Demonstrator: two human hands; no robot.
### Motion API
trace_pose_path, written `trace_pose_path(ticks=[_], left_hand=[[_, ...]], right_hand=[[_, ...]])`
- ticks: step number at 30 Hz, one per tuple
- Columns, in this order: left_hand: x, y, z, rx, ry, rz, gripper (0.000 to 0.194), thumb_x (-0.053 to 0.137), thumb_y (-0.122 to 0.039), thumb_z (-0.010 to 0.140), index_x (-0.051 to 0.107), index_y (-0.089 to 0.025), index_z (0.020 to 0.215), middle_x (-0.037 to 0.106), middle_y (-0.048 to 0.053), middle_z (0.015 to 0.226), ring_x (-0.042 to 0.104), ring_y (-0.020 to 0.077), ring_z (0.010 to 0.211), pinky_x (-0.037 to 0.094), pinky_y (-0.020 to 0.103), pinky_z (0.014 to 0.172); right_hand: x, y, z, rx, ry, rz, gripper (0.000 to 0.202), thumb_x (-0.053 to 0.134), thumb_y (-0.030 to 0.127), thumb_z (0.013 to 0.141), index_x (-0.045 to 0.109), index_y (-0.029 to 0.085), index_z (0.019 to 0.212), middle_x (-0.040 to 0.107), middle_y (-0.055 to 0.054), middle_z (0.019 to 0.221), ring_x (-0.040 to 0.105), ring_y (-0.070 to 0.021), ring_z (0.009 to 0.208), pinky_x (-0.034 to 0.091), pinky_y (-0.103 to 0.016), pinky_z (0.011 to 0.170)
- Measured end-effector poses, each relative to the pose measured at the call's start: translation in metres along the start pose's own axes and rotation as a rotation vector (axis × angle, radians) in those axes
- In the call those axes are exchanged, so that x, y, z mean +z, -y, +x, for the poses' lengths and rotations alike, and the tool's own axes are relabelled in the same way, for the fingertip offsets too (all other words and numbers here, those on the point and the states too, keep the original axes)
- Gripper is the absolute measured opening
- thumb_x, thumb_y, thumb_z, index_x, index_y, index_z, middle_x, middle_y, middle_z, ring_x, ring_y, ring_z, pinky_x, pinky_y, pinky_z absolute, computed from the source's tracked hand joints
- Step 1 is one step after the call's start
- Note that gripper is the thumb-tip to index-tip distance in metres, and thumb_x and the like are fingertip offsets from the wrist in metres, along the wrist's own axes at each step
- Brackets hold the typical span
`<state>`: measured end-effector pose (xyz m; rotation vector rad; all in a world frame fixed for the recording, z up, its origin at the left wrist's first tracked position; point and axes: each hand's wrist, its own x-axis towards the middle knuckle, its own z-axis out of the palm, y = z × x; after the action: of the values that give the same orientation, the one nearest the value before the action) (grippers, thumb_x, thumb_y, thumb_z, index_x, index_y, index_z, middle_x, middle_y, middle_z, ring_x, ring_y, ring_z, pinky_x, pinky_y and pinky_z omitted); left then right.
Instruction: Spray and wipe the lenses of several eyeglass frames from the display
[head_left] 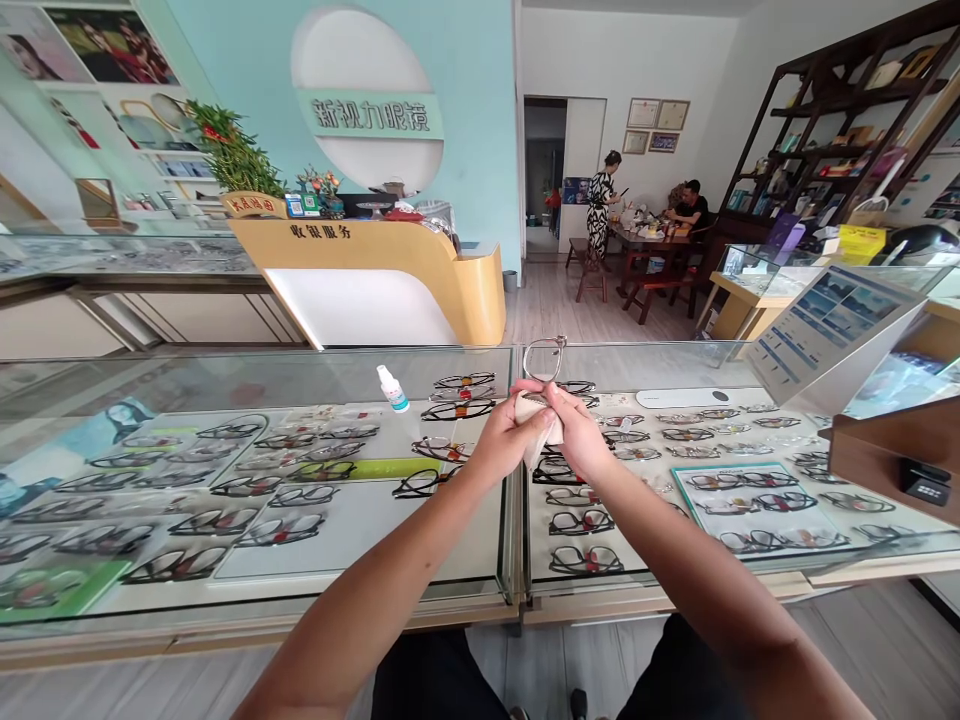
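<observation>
Eyeglasses in a cloth, gripped by both hands at the centre of the frame

Item one: a pair of eyeglasses [544, 362], thin-rimmed, just above the middle of the frame. One lens stands clear beyond my fingertips, on the side away from me; the remainder is hidden by cloth and fingers.

Item two: a pale beige cloth [534, 405], bunched between my palms, one corner hanging below the thumbs.

Grip, left: my left hand [504, 432], thumb and curled fingers pinching the cloth, just below the visible lens.

Grip, right: my right hand [581, 432], closed against the other, thumb pressed onto the cloth, fingertips at the lower edge of the lens. Whether these fingers touch the frame directly, I cannot tell.

Beneath: a glass display counter [469, 535], holding rows of spectacles, across the middle and lower frame.

Left of centre: a white spray bottle [392, 390], tilted in view, well apart from my hands.

Right: a printed panel [832, 335], leaning; below it, a brown wooden piece [885, 450] at the edge.

Upper left: a yellow-and-white reception desk [480, 295]; a leafy plant [232, 155] above its left end.

Upper right: one standing person [600, 205] and one seated person [690, 212] at a table.
</observation>
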<state>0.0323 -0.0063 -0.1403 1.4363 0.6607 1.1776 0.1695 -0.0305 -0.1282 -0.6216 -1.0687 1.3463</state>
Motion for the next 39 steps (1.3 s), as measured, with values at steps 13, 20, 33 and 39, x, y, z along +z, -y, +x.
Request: trace_pose_path(ticks=[13,20,33,39], left_hand=[[-0.008,0.017,0.007,-0.004,-0.127,0.014,0.069,0.077,-0.09,0.088,0.084,-0.021,0.095,0.082,0.007,0.088,0.074,0.0251,0.089,0.058,0.037,0.082],[-0.023,-0.002,0.016,0.05,-0.28,-0.1,0.068,0.089,-0.081,0.08,0.08,-0.023,0.114,0.075,0.001,0.092,0.069,0.0183,0.082,0.057,0.032,0.076],[-0.035,-0.016,0.004,0.586,-0.268,0.64,0.042,0.092,-0.049,0.087,0.071,-0.024,0.113,0.06,-0.004,0.08,0.052,0.0138,0.068,0.045,0.029,0.069],[-0.048,-0.009,0.009,0.799,-0.225,0.877,0.088,0.095,-0.063,0.087,0.062,-0.029,0.161,0.072,0.011,0.125,0.071,0.0208,0.092,0.058,0.03,0.067]], right_hand=[[-0.009,0.009,0.001,-0.106,-0.036,-0.068,0.049,0.086,0.074,0.089,0.093,0.029,0.106,0.086,-0.007,0.127,0.074,-0.0321,0.126,0.058,-0.045,0.112],[-0.032,0.029,0.015,-0.272,-0.135,-0.091,0.041,0.085,0.068,0.091,0.092,0.029,0.1,0.087,-0.008,0.115,0.074,-0.031,0.113,0.057,-0.045,0.104],[-0.042,0.046,0.007,-0.115,0.217,-0.395,0.055,0.069,0.073,0.101,0.088,0.024,0.084,0.083,-0.008,0.089,0.071,-0.0284,0.094,0.051,-0.042,0.097],[-0.048,0.06,0.006,-0.012,0.41,-0.525,0.048,0.064,0.056,0.107,0.086,0.021,0.084,0.084,-0.008,0.086,0.073,-0.0267,0.088,0.055,-0.04,0.096]])
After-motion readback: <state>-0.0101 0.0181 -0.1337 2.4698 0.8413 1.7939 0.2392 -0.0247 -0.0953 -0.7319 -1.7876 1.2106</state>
